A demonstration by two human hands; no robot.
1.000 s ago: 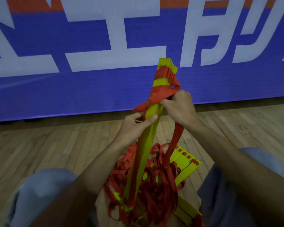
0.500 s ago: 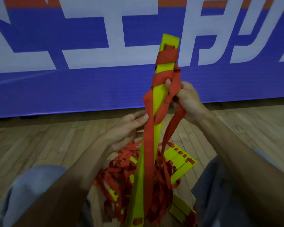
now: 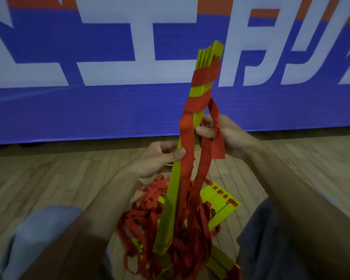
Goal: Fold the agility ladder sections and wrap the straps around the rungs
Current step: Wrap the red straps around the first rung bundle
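Upright, flat yellow rungs (image 3: 202, 93), red webbing straps (image 3: 187, 138)

Indoor sports hall, pale wooden plank floor (image 3: 49, 178), large blue wall banner with white lettering and orange top band (image 3: 109, 110), yellow-and-red agility ladder (image 3: 190, 199) as training gear

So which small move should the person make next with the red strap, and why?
Probably the right hand should carry the loose red fabric strap around the upright stack of yellow plastic rungs again: only the top is wrapped, and the left hand steadies the stack.
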